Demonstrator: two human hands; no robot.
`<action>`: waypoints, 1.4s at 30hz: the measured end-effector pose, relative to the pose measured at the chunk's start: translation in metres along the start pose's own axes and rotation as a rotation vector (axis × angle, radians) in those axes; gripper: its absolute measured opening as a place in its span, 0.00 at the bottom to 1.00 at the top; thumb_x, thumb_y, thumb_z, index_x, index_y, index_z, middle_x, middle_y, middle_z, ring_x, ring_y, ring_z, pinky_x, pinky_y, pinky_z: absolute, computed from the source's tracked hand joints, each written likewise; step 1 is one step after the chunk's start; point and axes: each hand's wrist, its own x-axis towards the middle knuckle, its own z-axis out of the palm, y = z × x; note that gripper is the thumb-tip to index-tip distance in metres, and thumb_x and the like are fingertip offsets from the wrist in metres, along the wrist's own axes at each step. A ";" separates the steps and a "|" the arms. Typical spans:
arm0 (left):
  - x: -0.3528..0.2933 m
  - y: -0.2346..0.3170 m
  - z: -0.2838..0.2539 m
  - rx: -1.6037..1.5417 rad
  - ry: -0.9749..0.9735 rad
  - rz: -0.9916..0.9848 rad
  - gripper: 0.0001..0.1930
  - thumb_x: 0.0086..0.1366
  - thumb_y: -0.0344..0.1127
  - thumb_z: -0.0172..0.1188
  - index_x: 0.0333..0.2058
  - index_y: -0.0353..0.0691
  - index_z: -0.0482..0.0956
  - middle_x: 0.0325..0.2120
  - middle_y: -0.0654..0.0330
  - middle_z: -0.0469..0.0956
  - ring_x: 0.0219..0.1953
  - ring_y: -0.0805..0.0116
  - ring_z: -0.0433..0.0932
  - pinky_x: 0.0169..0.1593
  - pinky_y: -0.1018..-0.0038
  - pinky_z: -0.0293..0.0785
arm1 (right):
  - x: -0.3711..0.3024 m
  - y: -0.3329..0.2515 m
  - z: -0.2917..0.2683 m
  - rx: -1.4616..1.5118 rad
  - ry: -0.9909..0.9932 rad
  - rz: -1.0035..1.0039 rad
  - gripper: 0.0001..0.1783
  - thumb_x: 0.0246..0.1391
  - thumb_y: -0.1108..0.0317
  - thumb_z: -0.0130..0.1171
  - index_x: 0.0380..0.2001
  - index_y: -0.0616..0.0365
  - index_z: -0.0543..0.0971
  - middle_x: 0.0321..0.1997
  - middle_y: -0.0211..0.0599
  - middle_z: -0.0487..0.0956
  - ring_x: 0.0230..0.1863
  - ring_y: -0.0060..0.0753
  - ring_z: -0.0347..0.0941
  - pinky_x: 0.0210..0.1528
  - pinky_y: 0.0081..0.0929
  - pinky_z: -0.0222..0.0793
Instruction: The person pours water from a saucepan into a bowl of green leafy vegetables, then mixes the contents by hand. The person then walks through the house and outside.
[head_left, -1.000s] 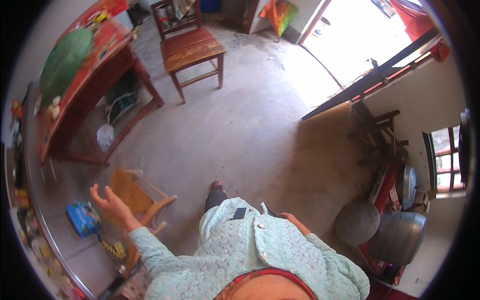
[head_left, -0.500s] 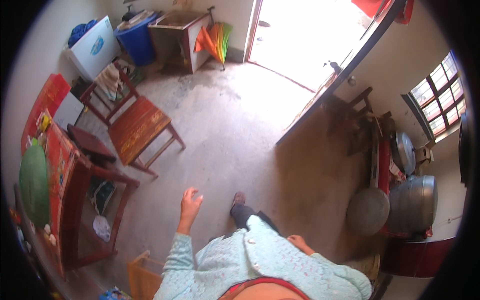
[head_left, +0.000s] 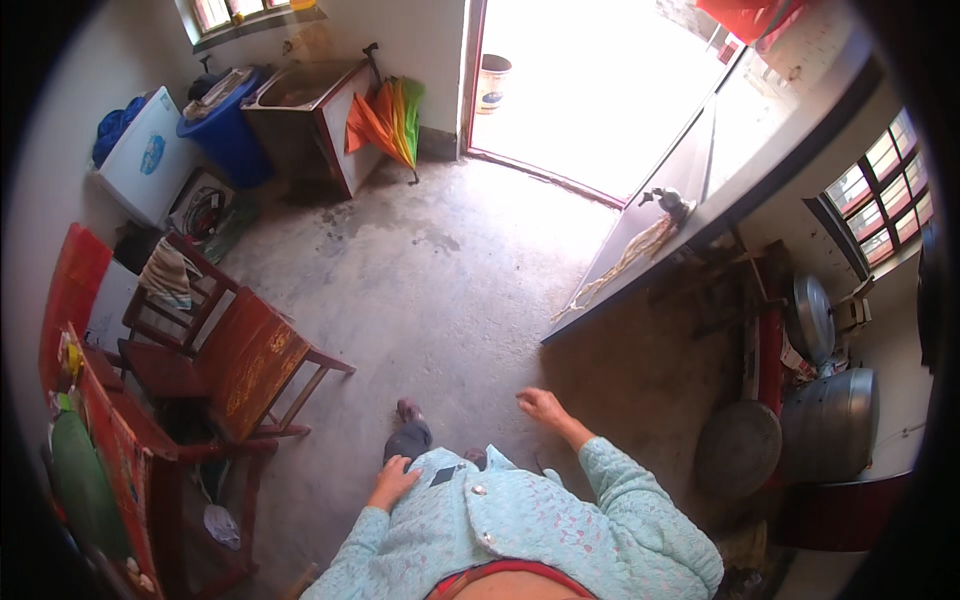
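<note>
My left hand (head_left: pixel 394 482) hangs beside the hem of my light blue quilted jacket (head_left: pixel 535 510), close to my dark trouser leg (head_left: pixel 408 441). Its fingers are loosely bent and apart, with nothing in them. Out in front of my right side, over the concrete floor (head_left: pixel 440 310), my right hand (head_left: pixel 543 410) is raised with relaxed, slightly curled fingers. No object shows in it. One dark shoe (head_left: pixel 409 409) is stepped forward, beyond my left hand.
Wooden chairs (head_left: pixel 262 345) and a red table (head_left: pixel 135 455) line the left. Ahead are a sink (head_left: pixel 310 88), a blue barrel (head_left: pixel 228 135), a folded umbrella (head_left: pixel 392 122) and a doorway with an open door (head_left: pixel 640 235). Large metal pots (head_left: pixel 832 425) stand at right.
My left hand has swung back and down to the jacket hem, while the right has swung forward. The view has shifted; the sink and doorway look nearer, and the other foot leads.
</note>
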 end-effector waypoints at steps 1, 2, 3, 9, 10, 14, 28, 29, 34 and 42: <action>0.017 -0.003 0.001 -0.019 -0.068 0.027 0.26 0.51 0.54 0.54 0.43 0.40 0.70 0.46 0.53 0.67 0.49 0.56 0.65 0.50 0.65 0.62 | 0.023 -0.019 -0.008 0.026 0.006 -0.032 0.15 0.46 0.63 0.53 0.37 0.57 0.74 0.32 0.45 0.76 0.35 0.41 0.73 0.37 0.31 0.68; 0.039 -0.010 0.004 -0.038 -0.134 0.055 0.26 0.52 0.53 0.53 0.43 0.40 0.70 0.47 0.53 0.66 0.50 0.56 0.65 0.50 0.65 0.61 | 0.046 -0.035 -0.016 0.073 0.023 -0.043 0.15 0.46 0.64 0.53 0.38 0.57 0.74 0.31 0.44 0.76 0.34 0.38 0.73 0.37 0.30 0.68; 0.056 -0.012 0.004 -0.061 -0.202 0.084 0.25 0.53 0.53 0.53 0.43 0.40 0.70 0.47 0.53 0.66 0.50 0.56 0.65 0.50 0.65 0.61 | 0.067 -0.051 -0.025 0.116 0.042 -0.051 0.14 0.47 0.65 0.53 0.39 0.57 0.74 0.31 0.42 0.76 0.33 0.35 0.73 0.36 0.28 0.68; 0.155 0.012 -0.055 0.144 -0.366 0.182 0.23 0.55 0.51 0.49 0.45 0.44 0.69 0.44 0.59 0.68 0.51 0.59 0.62 0.50 0.61 0.59 | 0.130 -0.109 -0.087 0.326 0.085 0.210 0.16 0.50 0.67 0.52 0.43 0.59 0.71 0.33 0.30 0.75 0.33 0.19 0.70 0.35 0.17 0.66; 0.171 0.011 -0.062 0.132 -0.398 0.182 0.23 0.55 0.51 0.49 0.45 0.44 0.69 0.45 0.59 0.67 0.51 0.60 0.62 0.50 0.61 0.59 | 0.132 -0.099 -0.092 0.382 0.088 0.261 0.17 0.50 0.66 0.52 0.43 0.60 0.71 0.33 0.31 0.74 0.32 0.20 0.70 0.34 0.17 0.67; 0.236 0.006 -0.085 -0.036 -0.486 0.210 0.23 0.57 0.50 0.46 0.45 0.40 0.69 0.46 0.55 0.67 0.51 0.57 0.63 0.51 0.64 0.59 | 0.137 -0.083 -0.107 0.540 0.223 0.468 0.16 0.50 0.67 0.51 0.43 0.59 0.71 0.34 0.33 0.74 0.31 0.23 0.71 0.31 0.19 0.68; 0.454 0.091 -0.222 0.022 -0.241 0.010 0.23 0.53 0.44 0.54 0.45 0.38 0.68 0.47 0.50 0.66 0.49 0.52 0.64 0.51 0.66 0.61 | 0.353 0.016 -0.185 0.862 0.453 0.733 0.20 0.47 0.69 0.49 0.45 0.63 0.67 0.36 0.37 0.72 0.31 0.29 0.72 0.29 0.22 0.71; 0.465 0.103 -0.223 0.004 -0.209 0.061 0.23 0.53 0.44 0.55 0.45 0.38 0.68 0.47 0.50 0.65 0.49 0.51 0.64 0.51 0.66 0.61 | 0.365 0.018 -0.195 0.846 0.436 0.728 0.19 0.47 0.69 0.49 0.45 0.63 0.68 0.36 0.37 0.72 0.31 0.29 0.72 0.29 0.22 0.71; 0.544 0.145 -0.227 0.234 -0.194 0.146 0.27 0.50 0.45 0.59 0.48 0.46 0.65 0.53 0.55 0.59 0.56 0.55 0.55 0.52 0.59 0.59 | 0.424 0.018 -0.239 0.773 0.380 0.728 0.18 0.48 0.69 0.49 0.44 0.61 0.69 0.35 0.35 0.73 0.31 0.26 0.72 0.27 0.22 0.70; 0.686 0.251 -0.270 0.300 -0.451 0.136 0.28 0.51 0.50 0.55 0.50 0.46 0.63 0.56 0.56 0.54 0.59 0.55 0.48 0.54 0.52 0.52 | 0.467 -0.009 -0.301 0.717 0.496 0.775 0.17 0.49 0.69 0.49 0.44 0.62 0.69 0.35 0.34 0.73 0.31 0.25 0.72 0.28 0.21 0.70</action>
